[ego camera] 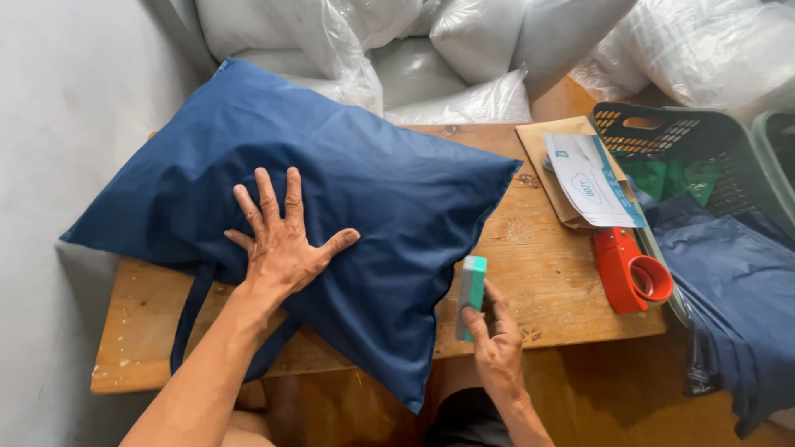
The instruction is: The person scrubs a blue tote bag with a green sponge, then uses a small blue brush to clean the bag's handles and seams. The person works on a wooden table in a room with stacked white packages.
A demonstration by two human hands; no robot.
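Hands at work on a wooden worktop [546, 273]. Left hand [277, 240] spread flat, fingers splayed, pressing on a stuffed dark blue cloth bag [364, 174] lying across the left and middle of the frame, one corner hanging over the near edge, its strap [186, 319] drooping past the lower left. Right hand [497, 339] at lower centre, closed around a small teal and white block [472, 294] held upright just beside the bag's right edge. Brown envelopes [546, 157] with a white and blue printed card [592, 182] on top at the upper right of the worktop. Red tape dispenser [629, 273] below them, near the right edge. Dark plastic basket [671, 136] at far right, green cloth inside, more dark blue fabric [737, 281] draped over its near side. Clear plastic sacks [464, 50] of pale filling piled along the top of the frame.
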